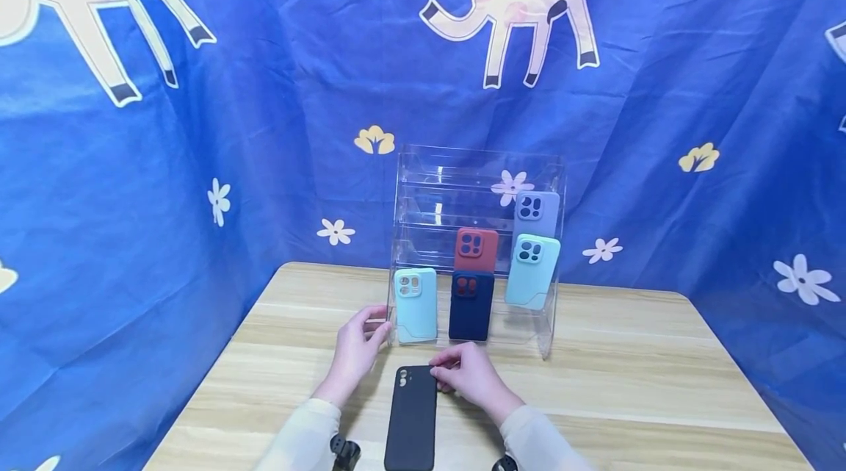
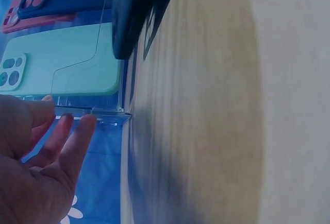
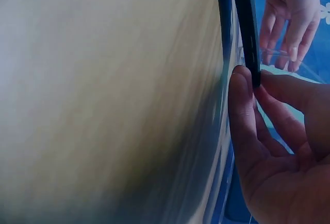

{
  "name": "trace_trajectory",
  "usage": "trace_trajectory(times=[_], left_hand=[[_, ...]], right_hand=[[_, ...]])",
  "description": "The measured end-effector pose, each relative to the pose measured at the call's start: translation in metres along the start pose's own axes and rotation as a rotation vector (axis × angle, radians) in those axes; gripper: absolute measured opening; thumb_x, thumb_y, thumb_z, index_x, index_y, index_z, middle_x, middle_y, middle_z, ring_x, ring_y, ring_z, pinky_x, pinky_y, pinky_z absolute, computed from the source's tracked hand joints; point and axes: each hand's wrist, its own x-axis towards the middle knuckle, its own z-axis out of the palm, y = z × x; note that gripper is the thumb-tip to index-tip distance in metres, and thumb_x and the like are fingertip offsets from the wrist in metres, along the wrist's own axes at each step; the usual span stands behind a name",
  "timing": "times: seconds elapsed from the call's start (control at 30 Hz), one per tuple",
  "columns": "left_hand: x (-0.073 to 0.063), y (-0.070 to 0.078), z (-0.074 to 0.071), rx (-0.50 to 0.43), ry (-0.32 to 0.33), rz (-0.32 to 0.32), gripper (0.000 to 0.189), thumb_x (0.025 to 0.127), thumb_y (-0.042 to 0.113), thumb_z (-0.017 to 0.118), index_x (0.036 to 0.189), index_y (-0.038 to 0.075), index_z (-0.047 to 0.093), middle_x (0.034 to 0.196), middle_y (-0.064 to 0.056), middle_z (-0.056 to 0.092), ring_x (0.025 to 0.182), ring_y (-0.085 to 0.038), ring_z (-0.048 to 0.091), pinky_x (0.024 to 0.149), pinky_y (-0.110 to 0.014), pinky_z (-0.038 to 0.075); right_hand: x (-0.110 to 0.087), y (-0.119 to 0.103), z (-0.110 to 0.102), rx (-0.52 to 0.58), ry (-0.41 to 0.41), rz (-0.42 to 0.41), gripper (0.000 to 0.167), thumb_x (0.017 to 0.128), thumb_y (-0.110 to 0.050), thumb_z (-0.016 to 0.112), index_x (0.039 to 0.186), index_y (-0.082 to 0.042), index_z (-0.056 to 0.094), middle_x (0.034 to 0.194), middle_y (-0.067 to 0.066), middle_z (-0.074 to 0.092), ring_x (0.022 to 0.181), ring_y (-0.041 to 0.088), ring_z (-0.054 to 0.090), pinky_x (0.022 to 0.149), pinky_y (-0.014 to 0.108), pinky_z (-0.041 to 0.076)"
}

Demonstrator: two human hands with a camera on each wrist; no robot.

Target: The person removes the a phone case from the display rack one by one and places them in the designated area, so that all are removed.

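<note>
In the head view, my right hand (image 1: pixel 471 375) pinches a black phone case (image 1: pixel 411 419) by its upper right corner, thumb on one face and fingers on the other. The right wrist view shows this phone case (image 3: pixel 246 28) edge-on between the fingertips. My left hand (image 1: pixel 355 344) is at the left side of a clear acrylic display rack (image 1: pixel 423 206), its extended fingertips touching the side panel (image 2: pixel 111 115). Right beside that hand, a mint phone case (image 1: pixel 416 306) leans in the bottom tier. A navy phone case (image 1: pixel 471 306) stands to its right.
A red phone case (image 1: pixel 477 250) stands behind the navy one. On the rack's right side, a light mint phone case (image 1: pixel 532 272) stands below a lavender phone case (image 1: pixel 538 212). The wooden table (image 1: pixel 634 375) meets a blue patterned curtain (image 1: pixel 317 126) behind.
</note>
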Motion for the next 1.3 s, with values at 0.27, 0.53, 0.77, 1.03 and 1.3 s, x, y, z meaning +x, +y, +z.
trace_trajectory(times=[0.27,0.53,0.77,1.03,1.3], left_hand=[[-0.001,-0.0012,-0.0005,0.023,0.008,0.013,0.034,0.097,0.006,0.07,0.13,0.005,0.065,0.13,-0.018,0.069,0.109,-0.034,0.073,0.092,-0.035,0.065],[-0.004,-0.0035,0.0022,0.011,0.004,0.002,0.033,0.097,0.006,0.07,0.13,0.004,0.065,0.13,-0.019,0.069,0.108,-0.034,0.073,0.091,-0.034,0.065],[-0.0044,-0.0031,0.0009,0.02,0.009,-0.001,0.032,0.097,0.006,0.069,0.13,0.005,0.066,0.13,-0.018,0.069,0.109,-0.034,0.073,0.092,-0.035,0.065],[-0.0009,-0.001,-0.0016,0.02,0.01,-0.005,0.032,0.098,0.008,0.069,0.13,0.005,0.066,0.13,-0.017,0.069,0.11,-0.032,0.073,0.093,-0.033,0.065],[-0.0004,-0.0006,0.0,0.037,0.008,0.02,0.033,0.097,0.008,0.07,0.13,0.004,0.066,0.13,-0.018,0.069,0.109,-0.033,0.073,0.094,-0.037,0.065]], right_hand=[[-0.0002,-0.0009,0.0056,-0.044,0.015,-0.007,0.006,0.087,0.002,0.076,0.093,0.002,0.077,0.074,0.01,0.075,0.06,0.02,0.07,0.051,0.025,0.06],[-0.0041,0.0054,0.0064,-0.051,0.021,-0.009,0.004,0.086,0.002,0.076,0.09,0.0,0.077,0.071,0.008,0.074,0.058,0.017,0.069,0.046,0.017,0.053],[-0.0038,0.0043,0.0059,-0.066,0.022,0.006,0.004,0.086,0.002,0.077,0.089,-0.001,0.076,0.071,0.006,0.073,0.057,0.017,0.07,0.046,0.02,0.056],[-0.0006,0.0026,0.0022,-0.063,0.011,0.016,0.004,0.087,0.004,0.075,0.09,0.002,0.074,0.07,0.006,0.072,0.055,0.016,0.068,0.048,0.026,0.061],[-0.0036,0.0002,0.0006,-0.085,-0.015,0.017,0.008,0.084,0.008,0.077,0.086,0.002,0.074,0.067,0.006,0.069,0.051,0.012,0.062,0.045,0.026,0.06]])
